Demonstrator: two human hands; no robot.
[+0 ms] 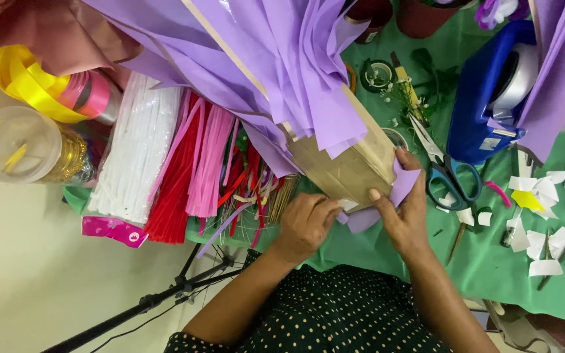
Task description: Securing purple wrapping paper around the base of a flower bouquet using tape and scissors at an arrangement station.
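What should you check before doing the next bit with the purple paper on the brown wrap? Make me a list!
1. Left hand presses on the bottom edge of the brown paper wrap: ok.
2. Right hand has a grip on the purple paper piece at the wrap's corner: ok.
3. Purple piece lies flat against the wrap: cannot tell, the fingers cover part of it.
4. Scissors lie close beside the right hand, with nothing on top of them: ok.
5. Green cloth free of clutter near the hands: not ok, white paper scraps are scattered at the right.
6. Tape or glue under the left fingers: cannot tell.
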